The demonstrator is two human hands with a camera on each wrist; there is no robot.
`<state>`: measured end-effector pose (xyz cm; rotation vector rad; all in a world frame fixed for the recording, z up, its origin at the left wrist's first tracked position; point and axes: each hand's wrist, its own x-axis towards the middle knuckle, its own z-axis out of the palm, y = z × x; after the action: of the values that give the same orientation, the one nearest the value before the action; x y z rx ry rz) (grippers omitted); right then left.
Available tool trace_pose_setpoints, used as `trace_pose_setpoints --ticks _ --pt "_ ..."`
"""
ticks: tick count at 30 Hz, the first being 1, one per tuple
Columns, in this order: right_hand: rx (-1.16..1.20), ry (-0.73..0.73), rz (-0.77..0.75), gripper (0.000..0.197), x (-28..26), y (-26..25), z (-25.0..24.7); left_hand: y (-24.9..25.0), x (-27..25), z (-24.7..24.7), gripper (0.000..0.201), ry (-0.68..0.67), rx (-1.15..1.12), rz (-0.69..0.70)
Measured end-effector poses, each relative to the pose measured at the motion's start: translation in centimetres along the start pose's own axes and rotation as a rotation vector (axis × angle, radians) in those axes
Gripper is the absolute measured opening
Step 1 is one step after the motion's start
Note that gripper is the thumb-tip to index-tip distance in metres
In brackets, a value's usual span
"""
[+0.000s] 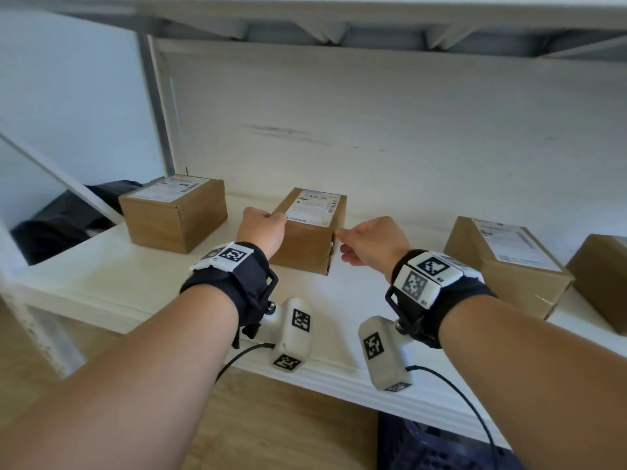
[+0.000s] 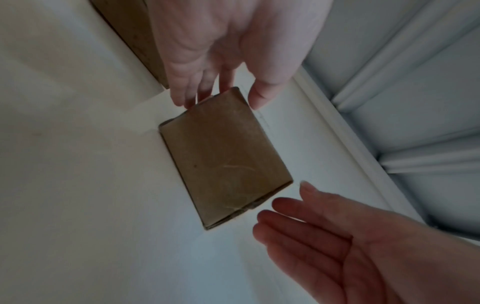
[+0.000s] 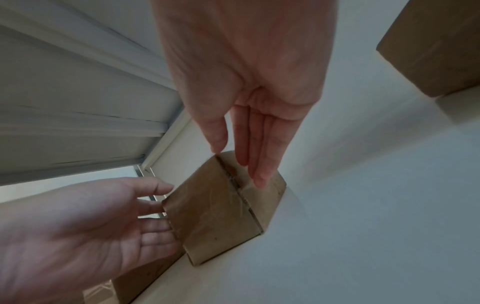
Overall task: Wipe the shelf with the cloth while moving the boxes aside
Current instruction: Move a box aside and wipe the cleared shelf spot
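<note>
A small brown cardboard box (image 1: 305,245) with a white label stands in the middle of the white shelf (image 1: 135,276). My left hand (image 1: 263,227) touches its left side with straight fingers, thumb by the top edge; the left wrist view shows those fingers (image 2: 182,96) against the box (image 2: 223,156). My right hand (image 1: 353,239) is open at the box's right end. In the right wrist view its fingers (image 3: 259,174) reach over the box (image 3: 215,205) and I cannot tell whether they touch. No cloth is in any view.
Another labelled box (image 1: 173,215) sits at the shelf's left end, close to the middle one. Two more boxes (image 1: 509,262) (image 1: 600,276) stand to the right. Dark bags (image 1: 61,222) lie beyond the left end. An upper shelf (image 1: 339,22) hangs overhead.
</note>
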<state>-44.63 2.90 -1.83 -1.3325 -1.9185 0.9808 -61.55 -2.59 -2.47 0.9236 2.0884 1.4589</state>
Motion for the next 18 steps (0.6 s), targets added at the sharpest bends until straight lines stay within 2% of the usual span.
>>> trace_pose_setpoints --ticks 2,3,5,7,10,13,15,18 --pt "-0.111 0.023 -0.043 0.032 -1.2 -0.6 -1.9 0.7 -0.5 -0.5 0.045 0.065 0.005 0.034" --pt "-0.181 0.038 -0.059 0.033 -1.7 -0.7 -3.0 1.2 -0.8 -0.7 0.047 0.126 0.009 0.063" --pt "-0.327 0.059 -0.054 0.032 -2.9 0.0 -5.7 2.5 -2.1 -1.0 0.041 0.223 0.026 0.129" --pt "-0.433 0.07 -0.013 0.027 -4.3 1.6 -8.2 3.4 -3.8 -1.0 0.03 0.239 0.046 0.206" --pt "-0.676 0.079 0.073 0.018 -7.6 4.5 -11.6 3.7 -6.5 -0.1 0.024 0.17 0.021 0.224" --pt "-0.85 -0.097 0.178 0.027 -10.6 7.6 -13.5 3.4 -8.7 1.4 0.019 0.065 -0.024 0.173" --pt "-0.858 -0.196 0.21 0.026 -11.5 9.5 -13.9 3.0 -9.9 2.2 0.014 -0.003 -0.032 0.174" --pt "-0.757 -0.202 0.191 0.029 -12.3 10.4 -13.6 2.1 -11.3 2.5 0.02 -0.09 0.003 0.155"
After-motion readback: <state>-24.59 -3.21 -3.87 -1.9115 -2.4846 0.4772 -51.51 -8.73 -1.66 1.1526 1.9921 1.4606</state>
